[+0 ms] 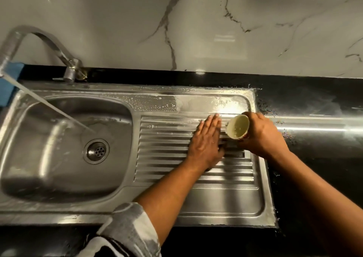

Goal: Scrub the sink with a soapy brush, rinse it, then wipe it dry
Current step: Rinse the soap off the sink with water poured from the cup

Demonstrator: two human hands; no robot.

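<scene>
meanwhile right hand [263,135] tips cup [238,126], seemingly over drainboard [169,139].

Flat left hand [206,139] on drainboard [167,148], right hand [261,135] around cup [238,126]

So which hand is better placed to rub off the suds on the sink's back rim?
Left. The left hand lies flat and empty on the drainboard, nearer the suds; the right hand grips the tilted cup.

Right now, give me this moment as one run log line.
stage: likely rinsing | left hand: flat on drainboard | right hand: holds tilted cup | tap: running into basin
</scene>
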